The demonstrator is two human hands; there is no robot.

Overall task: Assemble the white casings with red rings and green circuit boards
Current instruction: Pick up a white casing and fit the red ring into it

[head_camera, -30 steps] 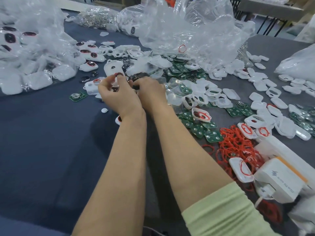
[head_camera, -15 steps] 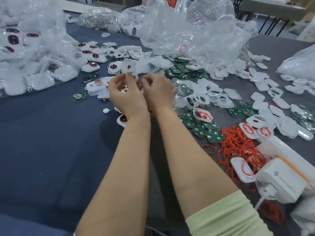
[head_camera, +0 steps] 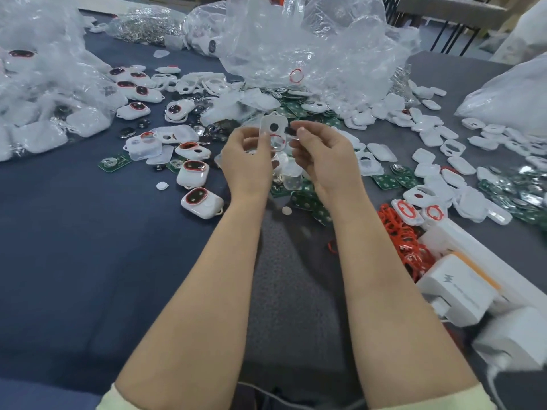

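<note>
My left hand (head_camera: pixel 247 159) holds a translucent white casing (head_camera: pixel 273 132) upright above the table, thumb and fingers on its left edge. Two openings show in the casing, the upper one dark. My right hand (head_camera: pixel 321 156) is beside it on the right, with its fingertips pinching a small dark piece (head_camera: pixel 291 130) at the casing's edge. Finished white casings with red rings (head_camera: pixel 194 172) lie left of my hands. Green circuit boards (head_camera: pixel 307 201) are scattered under and right of my hands. A heap of loose red rings (head_camera: pixel 402 241) sits at the right.
Crumpled clear plastic bags (head_camera: pixel 310 45) stand behind the work area, and another bag (head_camera: pixel 44 93) of parts sits at the left. Several empty white casing halves (head_camera: pixel 438 143) cover the right side. White boxes (head_camera: pixel 461 291) lie at the near right edge. Dark blue cloth (head_camera: pixel 88 261) covers the near left.
My hands have drawn apart and lifted. The casing, earlier hidden between them, now stands in plain view in my left hand.
</note>
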